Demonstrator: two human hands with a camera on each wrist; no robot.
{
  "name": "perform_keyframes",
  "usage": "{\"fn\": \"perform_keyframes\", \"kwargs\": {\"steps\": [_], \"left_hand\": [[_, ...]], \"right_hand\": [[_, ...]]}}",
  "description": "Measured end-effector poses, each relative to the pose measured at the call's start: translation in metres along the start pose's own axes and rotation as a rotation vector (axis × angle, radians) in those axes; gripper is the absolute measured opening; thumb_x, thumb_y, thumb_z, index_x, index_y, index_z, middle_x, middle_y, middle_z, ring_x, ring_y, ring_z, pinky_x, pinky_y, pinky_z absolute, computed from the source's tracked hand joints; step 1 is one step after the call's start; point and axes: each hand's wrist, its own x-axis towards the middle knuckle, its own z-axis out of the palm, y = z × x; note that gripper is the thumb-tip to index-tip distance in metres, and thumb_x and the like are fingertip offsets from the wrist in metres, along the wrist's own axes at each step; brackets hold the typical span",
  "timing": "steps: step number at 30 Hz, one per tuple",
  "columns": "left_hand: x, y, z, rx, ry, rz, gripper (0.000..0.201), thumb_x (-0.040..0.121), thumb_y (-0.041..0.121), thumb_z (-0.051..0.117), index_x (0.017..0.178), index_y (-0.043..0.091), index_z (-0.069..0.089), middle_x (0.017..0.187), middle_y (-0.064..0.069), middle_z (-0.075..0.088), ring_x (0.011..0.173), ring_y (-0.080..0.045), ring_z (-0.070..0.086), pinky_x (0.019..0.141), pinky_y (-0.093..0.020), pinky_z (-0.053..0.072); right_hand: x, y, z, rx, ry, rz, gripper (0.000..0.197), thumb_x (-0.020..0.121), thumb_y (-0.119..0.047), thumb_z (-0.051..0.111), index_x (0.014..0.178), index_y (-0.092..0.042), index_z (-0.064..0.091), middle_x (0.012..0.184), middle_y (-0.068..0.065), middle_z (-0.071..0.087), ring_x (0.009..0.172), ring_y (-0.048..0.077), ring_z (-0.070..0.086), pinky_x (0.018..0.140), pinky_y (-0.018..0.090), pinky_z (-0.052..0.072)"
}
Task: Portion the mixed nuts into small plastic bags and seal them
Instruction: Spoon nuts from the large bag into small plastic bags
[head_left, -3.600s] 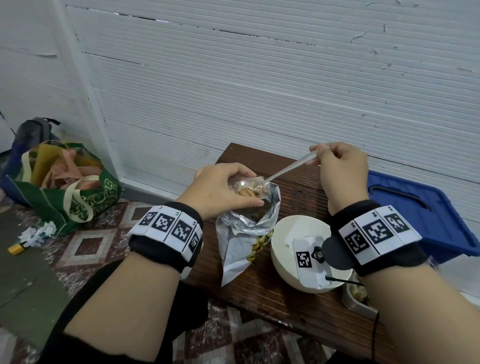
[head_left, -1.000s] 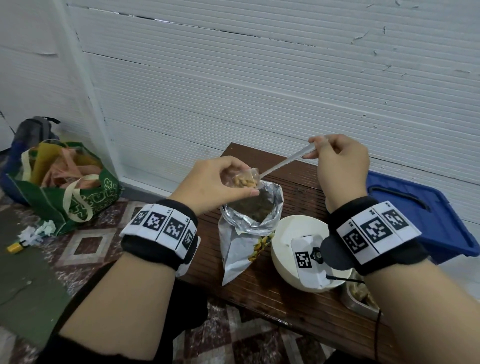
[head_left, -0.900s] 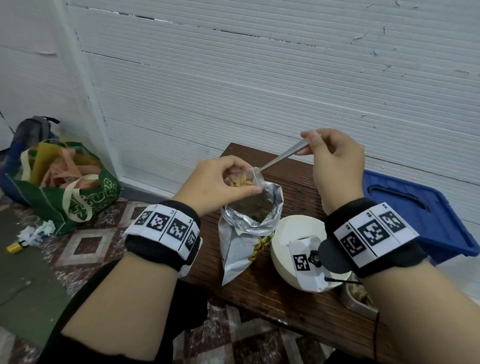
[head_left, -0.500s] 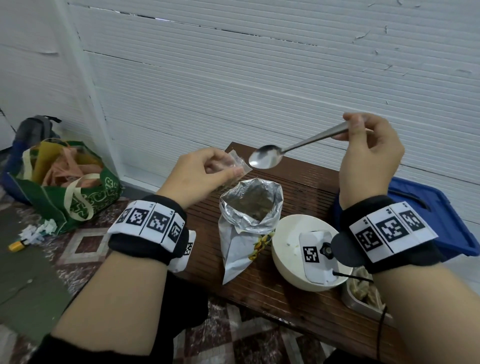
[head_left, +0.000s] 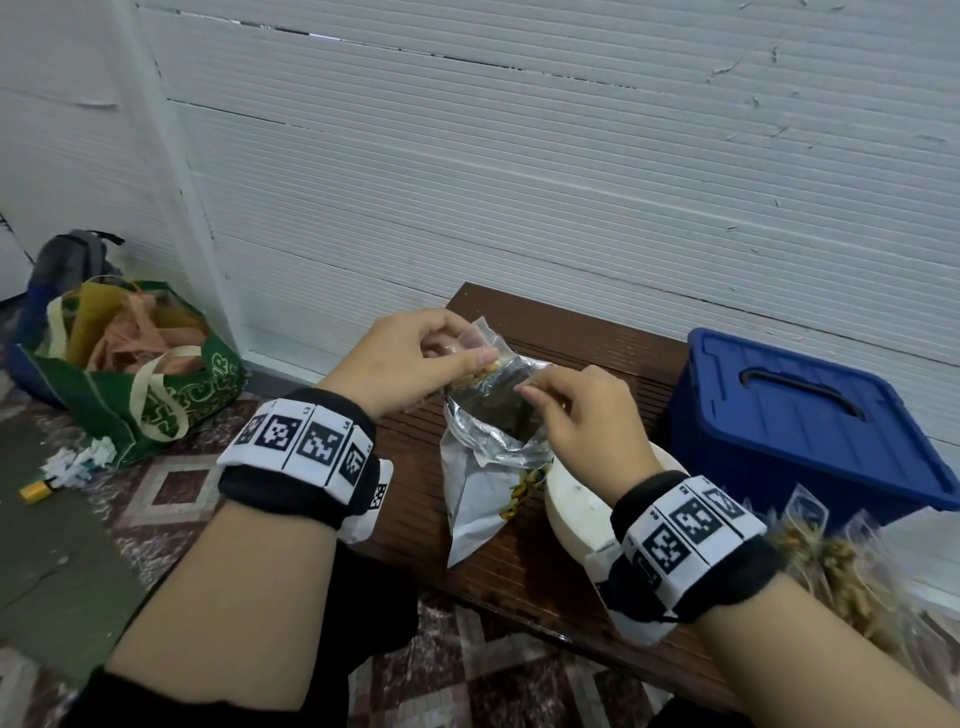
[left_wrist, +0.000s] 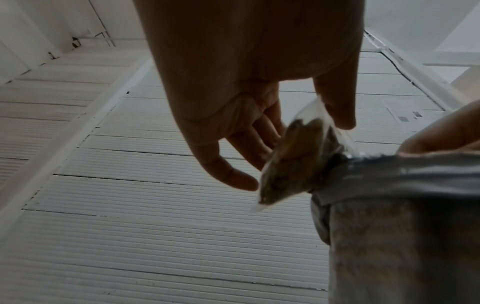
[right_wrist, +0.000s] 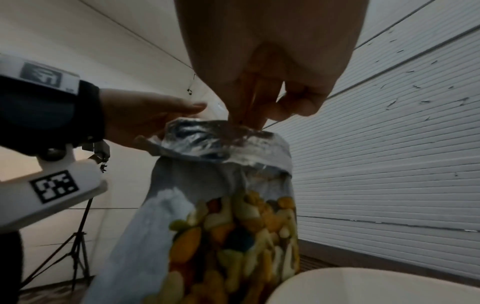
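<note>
My left hand (head_left: 462, 351) pinches a small clear plastic bag (head_left: 480, 338) partly filled with nuts, just above the left rim of the open foil nut bag (head_left: 478, 488). In the left wrist view the small bag (left_wrist: 291, 160) hangs between thumb and fingers and touches the foil rim (left_wrist: 402, 164). My right hand (head_left: 530, 389) is over the foil bag's mouth, fingers bunched and pointing down. The right wrist view has those fingers (right_wrist: 246, 115) dipping behind the foil rim (right_wrist: 207, 139); what they hold is hidden. No spoon is in view.
The foil bag stands on a dark wooden table (head_left: 571, 332) beside a white bowl (head_left: 576, 499). A blue lidded box (head_left: 805, 415) sits to the right, with several filled small bags (head_left: 831, 561) in front of it. A green tote (head_left: 156, 395) lies on the floor at left.
My right hand has dropped from holding the spoon up high to the foil bag's mouth, and the spoon is out of sight. My left hand has moved the small bag right, against the foil rim.
</note>
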Motion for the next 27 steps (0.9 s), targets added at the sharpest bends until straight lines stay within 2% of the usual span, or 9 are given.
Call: {"fn": "perform_keyframes", "kwargs": {"steps": [4,7,9,12,14,16,22,25,27], "left_hand": [[-0.001,0.002,0.000,0.002,-0.003,-0.013,0.023,0.077,0.046,0.073,0.092,0.029,0.069,0.089,-0.001,0.073,0.085,-0.013,0.069,0.085,-0.045,0.056],[-0.002,0.004,0.000,-0.004,-0.004,-0.021,0.023,0.076,0.047,0.073,0.091,0.030,0.069,0.091,-0.003,0.073,0.088,-0.023,0.069,0.081,-0.052,0.055],[-0.003,0.003,0.000,0.000,-0.008,-0.021,0.022,0.076,0.047,0.073,0.091,0.031,0.069,0.091,-0.004,0.073,0.088,-0.024,0.069,0.081,-0.052,0.055],[-0.002,0.002,-0.001,-0.006,-0.007,-0.017,0.022,0.077,0.047,0.073,0.091,0.031,0.069,0.091,-0.005,0.073,0.088,-0.023,0.069,0.082,-0.044,0.056],[-0.001,0.000,0.000,-0.018,0.003,-0.007,0.023,0.077,0.045,0.074,0.093,0.028,0.068,0.090,-0.004,0.072,0.086,-0.018,0.069,0.077,-0.031,0.056],[-0.001,-0.001,0.000,-0.022,0.014,0.010,0.024,0.078,0.043,0.074,0.094,0.026,0.068,0.090,-0.002,0.072,0.084,-0.013,0.068,0.070,-0.018,0.054],[-0.002,0.001,-0.005,-0.003,0.031,0.005,0.023,0.073,0.046,0.075,0.089,0.036,0.063,0.091,0.005,0.068,0.083,-0.004,0.064,0.066,-0.009,0.050],[-0.002,0.000,-0.007,-0.016,0.029,0.002,0.030,0.066,0.047,0.078,0.090,0.035,0.064,0.091,0.008,0.067,0.083,-0.003,0.062,0.070,-0.013,0.049],[-0.002,-0.002,-0.008,-0.010,0.017,-0.002,0.042,0.060,0.052,0.077,0.095,0.030,0.068,0.092,0.008,0.068,0.087,-0.003,0.063,0.075,-0.017,0.050]], "right_hand": [[0.002,-0.001,0.004,0.126,-0.018,0.134,0.014,0.093,-0.022,0.059,0.087,-0.017,0.071,0.072,0.000,0.066,0.072,0.016,0.058,0.070,0.031,0.046],[0.005,-0.001,0.001,0.231,0.041,0.269,0.017,0.093,-0.019,0.058,0.084,-0.013,0.071,0.068,-0.002,0.066,0.063,0.007,0.056,0.059,0.011,0.039],[0.006,0.000,-0.003,0.287,0.115,0.353,0.019,0.094,-0.017,0.056,0.082,-0.014,0.070,0.069,0.000,0.066,0.063,0.008,0.055,0.055,0.006,0.037],[0.011,0.004,-0.013,0.366,0.250,0.486,0.020,0.095,-0.014,0.053,0.082,-0.014,0.069,0.068,-0.002,0.065,0.059,0.007,0.050,0.049,0.004,0.036],[0.014,0.009,-0.018,0.382,0.300,0.558,0.023,0.095,-0.014,0.052,0.081,-0.012,0.069,0.072,-0.004,0.066,0.060,0.002,0.049,0.050,0.002,0.036],[0.017,0.014,-0.021,0.373,0.325,0.612,0.027,0.095,-0.015,0.052,0.076,-0.012,0.070,0.080,-0.003,0.067,0.064,-0.001,0.049,0.053,0.004,0.036],[0.022,0.024,-0.034,0.389,0.383,0.700,0.031,0.094,-0.015,0.051,0.069,-0.014,0.070,0.077,-0.010,0.064,0.070,0.004,0.052,0.071,0.024,0.042],[0.026,0.027,-0.044,0.391,0.402,0.706,0.029,0.094,-0.014,0.051,0.075,-0.010,0.072,0.074,-0.013,0.063,0.074,0.002,0.053,0.079,0.026,0.043],[0.030,0.029,-0.053,0.377,0.433,0.694,0.030,0.094,-0.015,0.051,0.071,-0.012,0.070,0.076,-0.009,0.064,0.074,0.002,0.052,0.077,0.023,0.038]]}}
